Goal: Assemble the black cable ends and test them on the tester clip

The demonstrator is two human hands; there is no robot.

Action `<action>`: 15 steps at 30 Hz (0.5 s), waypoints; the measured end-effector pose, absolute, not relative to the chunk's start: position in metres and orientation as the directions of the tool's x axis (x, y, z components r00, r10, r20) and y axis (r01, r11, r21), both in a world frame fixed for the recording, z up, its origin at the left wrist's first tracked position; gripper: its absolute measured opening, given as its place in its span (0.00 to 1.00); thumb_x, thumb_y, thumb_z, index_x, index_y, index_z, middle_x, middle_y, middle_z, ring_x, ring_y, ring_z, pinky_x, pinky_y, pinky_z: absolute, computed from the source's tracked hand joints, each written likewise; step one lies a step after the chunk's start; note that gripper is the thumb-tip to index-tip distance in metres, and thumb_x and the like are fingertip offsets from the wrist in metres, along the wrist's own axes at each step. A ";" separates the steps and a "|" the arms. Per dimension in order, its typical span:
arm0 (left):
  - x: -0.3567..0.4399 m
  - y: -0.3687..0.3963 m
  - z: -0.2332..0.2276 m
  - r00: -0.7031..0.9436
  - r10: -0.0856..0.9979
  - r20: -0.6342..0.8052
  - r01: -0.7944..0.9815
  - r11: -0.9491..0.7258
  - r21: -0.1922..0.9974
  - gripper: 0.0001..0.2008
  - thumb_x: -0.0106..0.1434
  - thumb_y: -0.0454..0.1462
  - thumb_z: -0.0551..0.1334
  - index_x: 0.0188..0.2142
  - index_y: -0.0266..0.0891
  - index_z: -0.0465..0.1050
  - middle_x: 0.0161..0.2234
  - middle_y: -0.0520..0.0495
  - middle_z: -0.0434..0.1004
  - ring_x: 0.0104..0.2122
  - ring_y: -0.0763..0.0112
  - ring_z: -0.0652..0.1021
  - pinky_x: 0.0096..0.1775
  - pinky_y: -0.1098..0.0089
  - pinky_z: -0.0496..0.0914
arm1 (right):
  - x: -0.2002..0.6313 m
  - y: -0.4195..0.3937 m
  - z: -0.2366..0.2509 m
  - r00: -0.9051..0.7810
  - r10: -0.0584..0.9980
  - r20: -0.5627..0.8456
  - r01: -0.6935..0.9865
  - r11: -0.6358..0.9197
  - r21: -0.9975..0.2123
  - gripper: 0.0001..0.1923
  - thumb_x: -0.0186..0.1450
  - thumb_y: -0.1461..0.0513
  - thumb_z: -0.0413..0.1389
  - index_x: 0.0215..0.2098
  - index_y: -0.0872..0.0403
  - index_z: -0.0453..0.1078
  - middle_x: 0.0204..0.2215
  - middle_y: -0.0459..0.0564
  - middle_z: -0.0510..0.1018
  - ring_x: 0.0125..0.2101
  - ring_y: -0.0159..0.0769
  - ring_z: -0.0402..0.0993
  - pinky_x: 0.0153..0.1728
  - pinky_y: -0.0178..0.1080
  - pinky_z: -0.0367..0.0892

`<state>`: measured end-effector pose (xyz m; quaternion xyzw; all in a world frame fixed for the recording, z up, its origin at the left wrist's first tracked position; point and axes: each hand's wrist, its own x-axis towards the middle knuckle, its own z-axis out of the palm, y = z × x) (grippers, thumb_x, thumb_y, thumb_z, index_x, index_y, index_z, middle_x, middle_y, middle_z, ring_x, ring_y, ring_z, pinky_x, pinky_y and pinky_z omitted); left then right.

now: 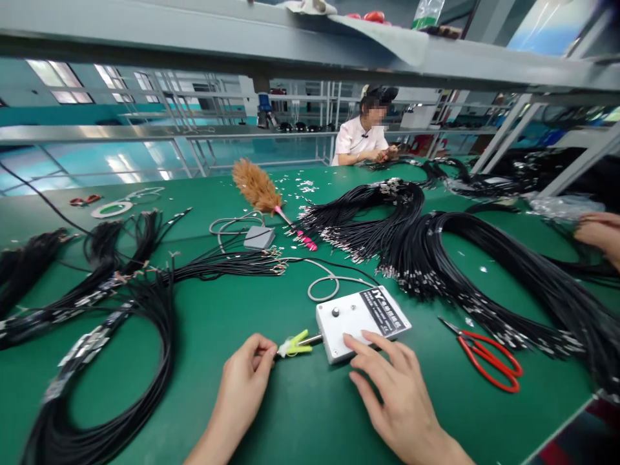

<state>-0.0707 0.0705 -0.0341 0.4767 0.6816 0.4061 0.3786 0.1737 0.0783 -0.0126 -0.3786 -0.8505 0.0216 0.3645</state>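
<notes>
Green counter [290, 413]. White tester box [361, 321] lower centre of frame, right hand [394, 394] spread flat, fingertips on box's near edge, holding nothing. Left hand [245, 378] pinched shut on yellow-green clip [296, 345] left of box. Red scissors [489, 361] lower right, black cable bundles [484, 271] behind.

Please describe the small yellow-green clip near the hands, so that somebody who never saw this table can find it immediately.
On the green table, find the white box with a black label near the front edge, under the right hand. The yellow-green clip sits at the box's left end, on a thin metal stem, pinched by the left hand. It is the only bright yellow-green item; the scissors nearby are red.
</notes>
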 end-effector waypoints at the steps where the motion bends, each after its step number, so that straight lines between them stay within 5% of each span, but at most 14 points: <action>1: -0.071 0.069 -0.033 -0.257 0.958 -0.127 0.347 0.214 0.913 0.16 0.57 0.49 0.58 0.27 0.37 0.67 0.23 0.51 0.67 0.23 0.70 0.69 0.27 0.73 0.61 | 0.172 0.080 -0.013 -0.439 0.655 0.615 0.642 0.708 -0.295 0.05 0.66 0.68 0.53 0.37 0.52 0.67 0.51 0.40 0.75 0.52 0.37 0.64 0.49 0.43 0.52; 10: -0.098 0.056 -0.043 -0.294 0.942 -0.164 0.293 0.252 0.922 0.19 0.57 0.51 0.57 0.29 0.36 0.63 0.24 0.52 0.64 0.23 0.74 0.65 0.25 0.73 0.58 | 0.174 0.088 -0.017 -0.440 0.568 0.696 0.632 0.746 -0.210 0.05 0.66 0.68 0.53 0.38 0.54 0.68 0.47 0.45 0.78 0.49 0.41 0.66 0.47 0.45 0.55; 15: -0.109 0.048 -0.031 -0.250 0.948 -0.197 0.158 0.241 0.958 0.28 0.56 0.53 0.57 0.46 0.34 0.55 0.25 0.54 0.67 0.19 0.77 0.62 0.21 0.74 0.57 | 0.180 0.078 -0.025 -0.559 0.455 0.694 0.549 0.829 -0.102 0.09 0.63 0.70 0.54 0.42 0.56 0.66 0.48 0.53 0.77 0.50 0.41 0.67 0.48 0.43 0.59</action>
